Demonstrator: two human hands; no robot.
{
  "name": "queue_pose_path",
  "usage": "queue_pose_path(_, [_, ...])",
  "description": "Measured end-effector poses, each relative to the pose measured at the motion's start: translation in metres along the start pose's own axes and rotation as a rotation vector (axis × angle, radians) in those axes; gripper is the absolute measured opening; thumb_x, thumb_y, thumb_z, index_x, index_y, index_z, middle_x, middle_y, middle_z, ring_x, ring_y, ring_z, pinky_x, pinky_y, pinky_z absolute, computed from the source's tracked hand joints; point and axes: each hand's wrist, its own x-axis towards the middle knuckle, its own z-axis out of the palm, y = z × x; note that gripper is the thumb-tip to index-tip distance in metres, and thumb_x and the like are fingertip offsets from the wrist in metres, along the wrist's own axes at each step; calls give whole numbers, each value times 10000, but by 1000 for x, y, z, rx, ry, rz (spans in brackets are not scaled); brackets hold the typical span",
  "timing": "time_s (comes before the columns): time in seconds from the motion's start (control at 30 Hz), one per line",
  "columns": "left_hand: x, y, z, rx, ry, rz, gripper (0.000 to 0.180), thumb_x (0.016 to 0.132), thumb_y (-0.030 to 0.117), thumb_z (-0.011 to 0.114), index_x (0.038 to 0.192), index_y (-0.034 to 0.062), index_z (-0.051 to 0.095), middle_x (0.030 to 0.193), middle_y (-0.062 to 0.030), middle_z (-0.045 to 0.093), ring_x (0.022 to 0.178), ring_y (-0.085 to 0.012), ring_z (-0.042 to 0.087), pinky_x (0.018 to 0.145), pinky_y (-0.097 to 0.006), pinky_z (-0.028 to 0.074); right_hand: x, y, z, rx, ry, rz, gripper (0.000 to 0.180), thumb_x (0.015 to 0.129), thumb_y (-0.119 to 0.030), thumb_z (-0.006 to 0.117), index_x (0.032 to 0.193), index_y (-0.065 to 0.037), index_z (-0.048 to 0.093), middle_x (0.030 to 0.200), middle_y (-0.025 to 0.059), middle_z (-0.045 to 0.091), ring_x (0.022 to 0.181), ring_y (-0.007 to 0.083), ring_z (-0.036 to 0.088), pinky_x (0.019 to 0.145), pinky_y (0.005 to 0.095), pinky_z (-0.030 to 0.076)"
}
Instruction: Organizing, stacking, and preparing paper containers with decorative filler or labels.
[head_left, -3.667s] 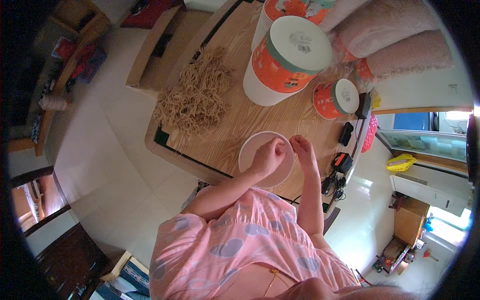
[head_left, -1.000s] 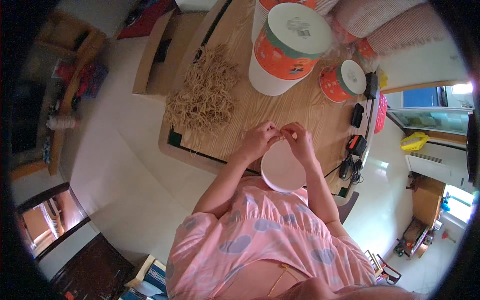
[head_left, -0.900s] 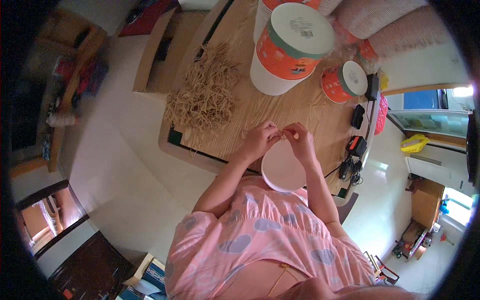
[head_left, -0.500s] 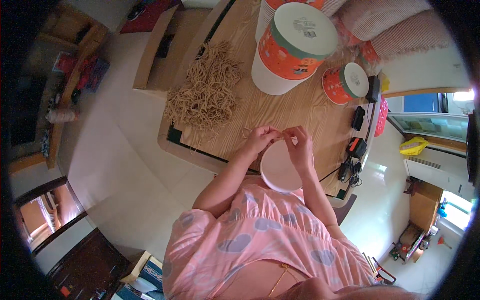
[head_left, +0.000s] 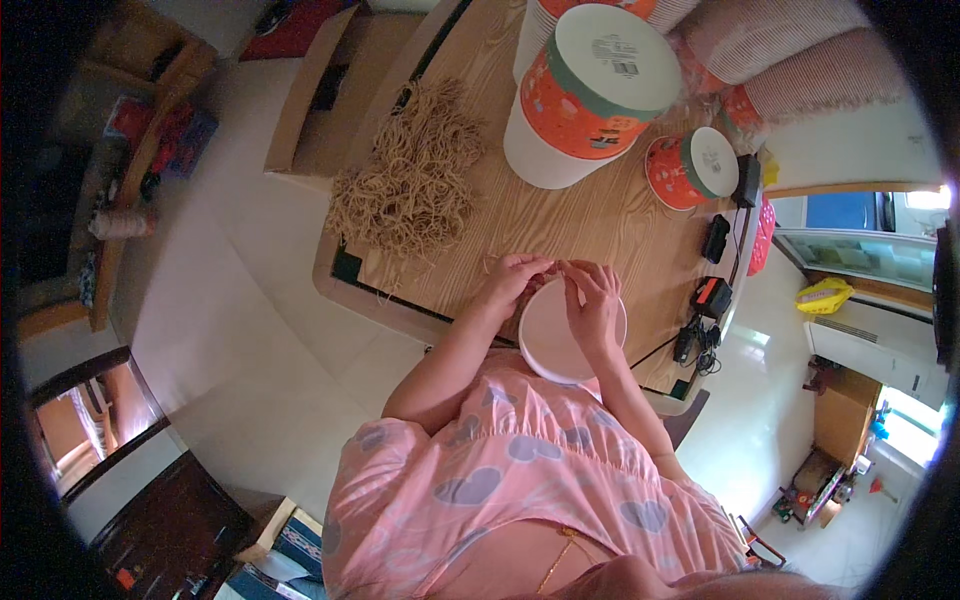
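A round white paper tub (head_left: 550,335) is at the table's near edge, against my body, and its pale inside faces up. At its far rim my left hand (head_left: 517,282) pinches with thumb and forefinger. My right hand (head_left: 594,300) reaches across the tub's mouth, its thumb and fingers also pinched, almost touching the left fingertips. Whatever lies between the fingertips is too small to make out. Beyond my left hand is a loose heap of tan paper twine pieces (head_left: 410,180).
Large orange-and-white tubs (head_left: 580,105) stand stacked upside down at the back, with a smaller orange tub (head_left: 690,168) beside them. Wrapped stacks of paper tubs (head_left: 810,75) lie behind. Black chargers and cables (head_left: 705,340) run along the right edge. An opened cardboard box (head_left: 320,110) sits left of the table.
Both hands stay at the tub's far rim. The fingertips have shifted slightly, with the right fingers a little more bunched together. The tub has barely moved.
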Motion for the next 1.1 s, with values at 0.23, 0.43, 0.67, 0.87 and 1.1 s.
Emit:
queue_pose_path(0.23, [-2, 7, 2, -93, -57, -102, 114, 830, 142, 590, 875, 61, 656, 761, -20, 639, 628, -97, 588, 570, -216, 476, -1, 2, -3, 30, -32, -11, 272, 747, -8, 579, 995, -106, 636, 945, 61, 597, 904, 248, 535, 905, 401, 346])
queue_pose_path(0.43, [2, 6, -5, -63, -103, -127, 161, 838, 140, 574, 924, 26, 648, 830, -61, 654, 704, -128, 616, 633, -241, 501, -2, 1, -6, 42, -42, -27, 276, 752, -2, 572, 998, -108, 637, 950, 63, 595, 897, 254, 537, 902, 399, 346])
queue_pose_path(0.67, [4, 3, -8, -51, -139, -123, 153, 820, 132, 602, 921, 27, 650, 828, -54, 653, 705, -130, 615, 642, -241, 500, -1, 1, -8, 60, -57, -20, 268, 757, 6, 558, 989, -102, 638, 949, 67, 601, 906, 258, 539, 890, 397, 361])
queue_pose_path(0.87, [-5, 8, 7, 369, 58, 123, 146, 808, 156, 628, 884, 34, 654, 841, -54, 652, 738, -155, 616, 660, -272, 492, 8, 6, -8, 44, -134, 82, 247, 784, -37, 549, 1025, -60, 597, 958, 107, 616, 923, 266, 561, 849, 364, 406])
queue_pose_path(1.1, [-16, 22, 13, 1066, 137, 622, 159, 764, 154, 642, 829, 10, 631, 787, -97, 609, 752, -258, 593, 698, -330, 475, 25, 15, 0, 217, -253, 195, 250, 815, -107, 549, 1063, -77, 547, 812, 91, 639, 784, 279, 607, 794, 389, 425])
